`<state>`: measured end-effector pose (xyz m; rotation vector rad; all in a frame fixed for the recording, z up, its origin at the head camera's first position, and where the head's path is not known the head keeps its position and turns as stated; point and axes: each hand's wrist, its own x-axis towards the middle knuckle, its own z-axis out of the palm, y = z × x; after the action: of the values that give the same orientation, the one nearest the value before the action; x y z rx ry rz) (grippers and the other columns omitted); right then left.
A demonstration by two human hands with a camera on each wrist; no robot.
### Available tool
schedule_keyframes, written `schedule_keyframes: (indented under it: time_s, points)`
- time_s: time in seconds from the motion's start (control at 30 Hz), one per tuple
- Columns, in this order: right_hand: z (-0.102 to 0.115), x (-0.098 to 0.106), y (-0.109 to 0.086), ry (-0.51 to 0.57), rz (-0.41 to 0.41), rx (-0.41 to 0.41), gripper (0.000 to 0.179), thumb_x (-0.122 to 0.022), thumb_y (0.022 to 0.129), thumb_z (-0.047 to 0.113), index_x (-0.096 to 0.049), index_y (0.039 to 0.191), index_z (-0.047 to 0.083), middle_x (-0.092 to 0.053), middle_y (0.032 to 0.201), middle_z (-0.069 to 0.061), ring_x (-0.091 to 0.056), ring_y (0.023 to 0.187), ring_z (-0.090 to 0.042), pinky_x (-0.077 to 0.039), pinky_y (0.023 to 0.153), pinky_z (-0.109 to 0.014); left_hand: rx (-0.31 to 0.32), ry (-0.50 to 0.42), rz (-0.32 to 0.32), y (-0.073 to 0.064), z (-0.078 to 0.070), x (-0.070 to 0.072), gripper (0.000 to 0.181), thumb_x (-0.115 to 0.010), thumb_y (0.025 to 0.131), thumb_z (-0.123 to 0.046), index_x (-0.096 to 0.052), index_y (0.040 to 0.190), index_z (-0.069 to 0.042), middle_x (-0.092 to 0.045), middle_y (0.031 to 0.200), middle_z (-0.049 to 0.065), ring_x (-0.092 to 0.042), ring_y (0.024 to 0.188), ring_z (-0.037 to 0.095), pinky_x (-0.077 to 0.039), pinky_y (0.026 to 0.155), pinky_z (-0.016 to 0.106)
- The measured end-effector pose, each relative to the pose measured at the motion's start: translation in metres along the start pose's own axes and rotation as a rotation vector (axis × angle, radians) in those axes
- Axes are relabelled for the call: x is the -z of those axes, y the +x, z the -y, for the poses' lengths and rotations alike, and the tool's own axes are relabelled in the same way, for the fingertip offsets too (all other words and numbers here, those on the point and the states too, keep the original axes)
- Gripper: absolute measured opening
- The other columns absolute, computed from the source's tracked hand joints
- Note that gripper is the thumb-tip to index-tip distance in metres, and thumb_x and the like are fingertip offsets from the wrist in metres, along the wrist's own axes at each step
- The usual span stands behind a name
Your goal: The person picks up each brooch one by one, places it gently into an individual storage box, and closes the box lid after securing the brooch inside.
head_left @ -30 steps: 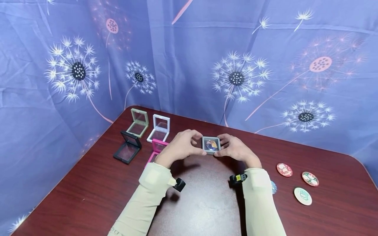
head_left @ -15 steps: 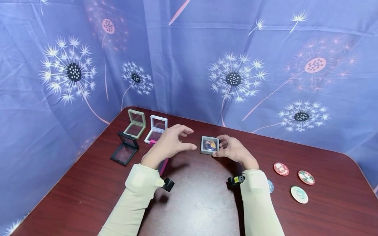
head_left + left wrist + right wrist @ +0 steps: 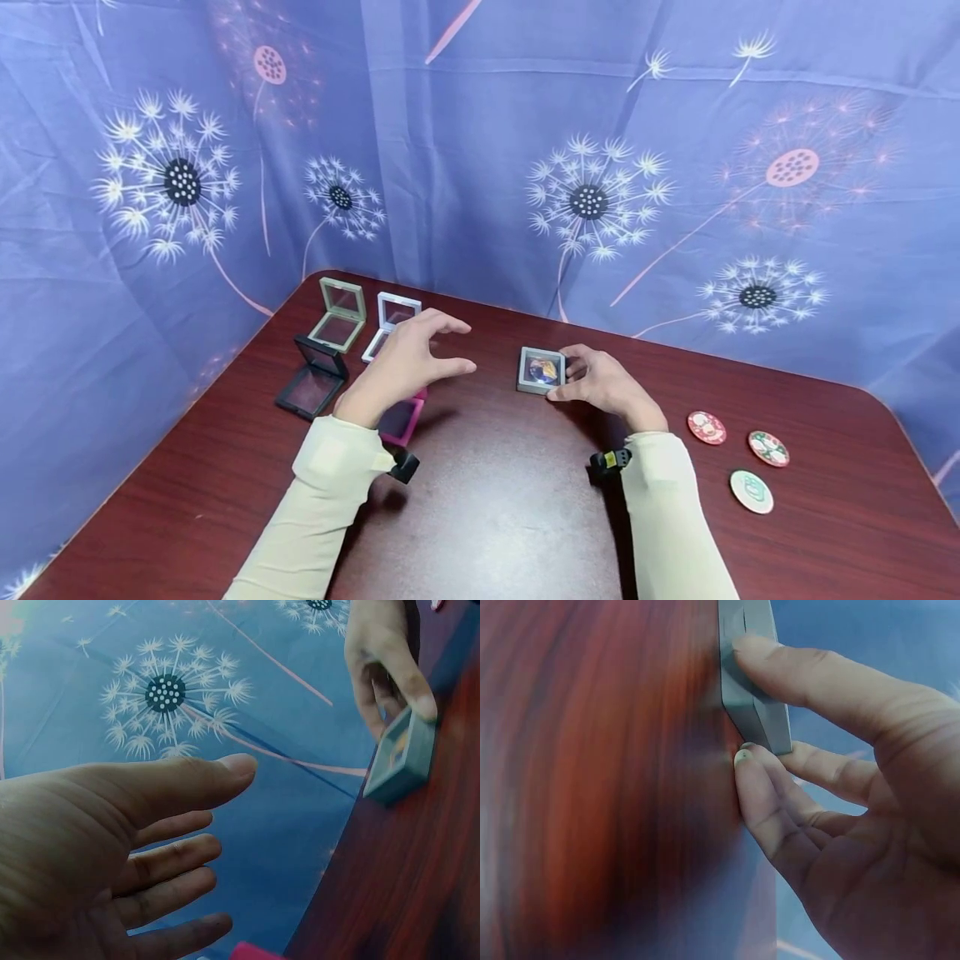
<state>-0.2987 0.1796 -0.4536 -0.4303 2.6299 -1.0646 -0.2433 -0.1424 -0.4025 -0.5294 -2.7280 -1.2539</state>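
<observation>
My right hand [image 3: 609,388] grips the right side of a small grey display case [image 3: 542,385], thumb on the near edge and fingers on the far side. Behind the case's clear window shows a round badge [image 3: 543,371] in blue and orange. In the right wrist view, the thumb presses on the case's side [image 3: 754,712]. My left hand [image 3: 401,363] hovers apart from the case, to its left, thumb and fingers spread with nothing between them. Under the left wrist lies a pink display case [image 3: 401,421], partly hidden.
Opened display cases in green [image 3: 337,329], white [image 3: 397,308] and black [image 3: 309,390] stand at the back left of the table. On the right lie a red badge [image 3: 707,427], a red-green badge [image 3: 768,448] and a pale badge [image 3: 752,492]. A patterned curtain [image 3: 465,208] hangs behind.
My left hand has let go of the grey display case and drawn away to the left. The case has shifted slightly right with my right hand. A blue badge is now hidden by the right sleeve.
</observation>
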Motion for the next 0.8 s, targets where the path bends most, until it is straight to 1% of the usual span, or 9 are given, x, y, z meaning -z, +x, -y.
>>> schedule_keyframes:
  time_s: [0.23,0.33,0.43,0.5,0.57,0.67,0.73,0.8]
  points:
    - [-0.016,0.011,-0.010,-0.013,-0.023,-0.013,0.076,-0.093,0.081,0.020,-0.055,0.142,-0.006,-0.068,0.112,-0.021,-0.064,0.100,-0.032,-0.051,0.084,-0.040,0.001,0.076,-0.013,-0.005,0.006,0.010,0.051,-0.091,0.086,-0.026,-0.072,0.131,-0.011,-0.067,0.135,0.007,-0.058,0.132,0.032,-0.044,0.109,0.052]
    - [-0.019,0.015,-0.013,-0.006,-0.027,-0.013,0.076,-0.093,0.081,0.020,-0.055,0.142,-0.006,-0.068,0.111,-0.020,-0.064,0.099,-0.031,-0.051,0.081,-0.038,0.017,0.083,-0.006,-0.008,0.010,0.014,0.051,-0.091,0.087,-0.027,-0.072,0.132,-0.011,-0.065,0.138,0.009,-0.053,0.137,0.033,-0.041,0.112,0.054]
    - [-0.022,0.018,-0.015,-0.005,-0.031,-0.017,0.076,-0.093,0.081,0.020,-0.055,0.141,-0.006,-0.068,0.110,-0.019,-0.063,0.098,-0.030,-0.051,0.081,-0.037,0.029,0.082,0.007,-0.011,0.015,0.017,0.052,-0.090,0.087,-0.027,-0.072,0.133,-0.012,-0.063,0.141,0.011,-0.050,0.141,0.034,-0.041,0.113,0.055]
    - [-0.023,0.020,-0.016,-0.010,-0.031,-0.014,0.075,-0.093,0.081,0.020,-0.055,0.140,-0.007,-0.068,0.109,-0.020,-0.063,0.097,-0.031,-0.051,0.080,-0.036,0.033,0.084,0.010,-0.013,0.018,0.019,0.053,-0.091,0.087,-0.027,-0.072,0.134,-0.012,-0.063,0.141,0.012,-0.051,0.139,0.036,-0.043,0.111,0.055]
    - [-0.025,0.022,-0.017,-0.012,-0.035,-0.019,0.074,-0.093,0.081,0.020,-0.056,0.139,-0.006,-0.067,0.109,-0.019,-0.063,0.097,-0.030,-0.051,0.081,-0.036,0.032,0.086,0.007,-0.014,0.021,0.021,0.053,-0.091,0.087,-0.027,-0.072,0.134,-0.012,-0.064,0.140,0.011,-0.056,0.133,0.036,-0.046,0.107,0.054]
    - [-0.027,0.025,-0.018,-0.019,-0.038,-0.021,0.073,-0.093,0.081,0.020,-0.056,0.139,-0.007,-0.067,0.109,-0.019,-0.062,0.097,-0.030,-0.051,0.081,-0.037,0.023,0.096,0.000,-0.016,0.025,0.023,0.052,-0.091,0.087,-0.027,-0.072,0.133,-0.012,-0.065,0.138,0.010,-0.060,0.127,0.036,-0.048,0.103,0.053]
    - [-0.029,0.027,-0.019,-0.023,-0.040,-0.028,0.073,-0.093,0.081,0.021,-0.056,0.139,-0.006,-0.067,0.109,-0.018,-0.062,0.097,-0.029,-0.051,0.081,-0.037,0.018,0.110,-0.003,-0.016,0.027,0.025,0.053,-0.091,0.086,-0.027,-0.071,0.133,-0.011,-0.065,0.138,0.011,-0.060,0.127,0.037,-0.048,0.103,0.054]
    - [-0.032,0.029,-0.020,-0.034,-0.039,-0.029,0.075,-0.093,0.082,0.022,-0.056,0.140,-0.006,-0.067,0.109,-0.018,-0.062,0.098,-0.029,-0.051,0.082,-0.038,0.020,0.119,0.002,-0.017,0.028,0.027,0.054,-0.090,0.087,-0.027,-0.071,0.134,-0.010,-0.064,0.140,0.012,-0.059,0.130,0.037,-0.045,0.106,0.055]
